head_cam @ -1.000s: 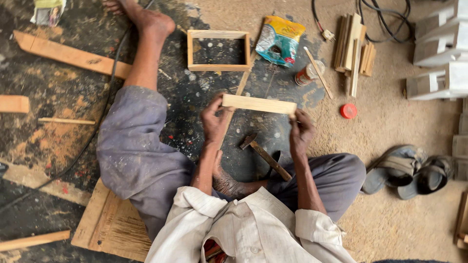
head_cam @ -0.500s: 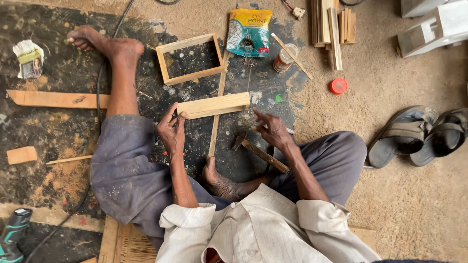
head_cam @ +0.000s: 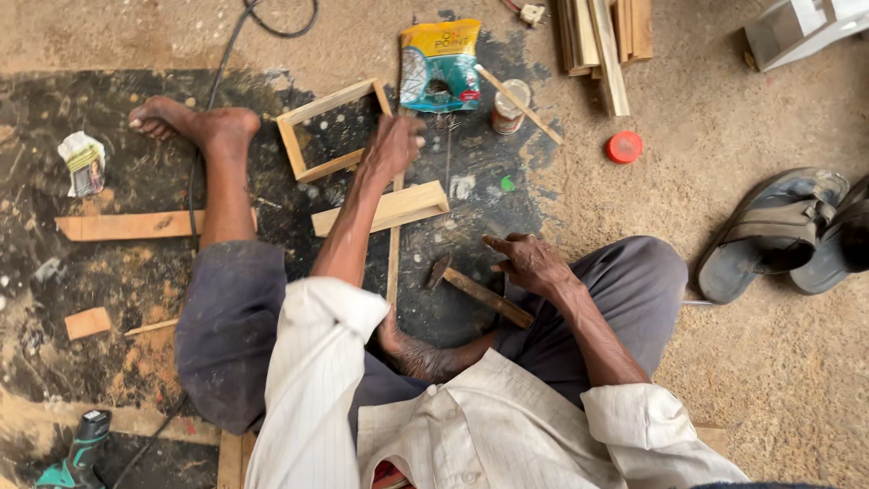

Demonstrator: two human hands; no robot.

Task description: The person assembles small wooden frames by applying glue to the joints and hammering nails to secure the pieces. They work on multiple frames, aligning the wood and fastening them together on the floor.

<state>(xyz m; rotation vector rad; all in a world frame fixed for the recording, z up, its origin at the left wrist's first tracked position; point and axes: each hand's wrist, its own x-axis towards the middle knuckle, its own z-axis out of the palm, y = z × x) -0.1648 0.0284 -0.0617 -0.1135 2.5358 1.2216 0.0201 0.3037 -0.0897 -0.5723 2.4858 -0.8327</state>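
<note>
**Left hand at the frame, right by the hammer**

While the left hand [head_cam: 391, 145] closes on the small wooden frame [head_cam: 333, 129] ahead, the wood block [head_cam: 382, 209] lies crosswise behind it; the right hand [head_cam: 529, 263] hovers open, touching the hammer [head_cam: 478, 292] handle.

The floor [head_cam: 742, 362] is sandy concrete, with a large dark stained patch [head_cam: 109, 109] on the left part. A black cable [head_cam: 217, 54] runs across it. Wooden slats [head_cam: 606, 36] lie stacked at the top. Daylight is soft and even.
</note>
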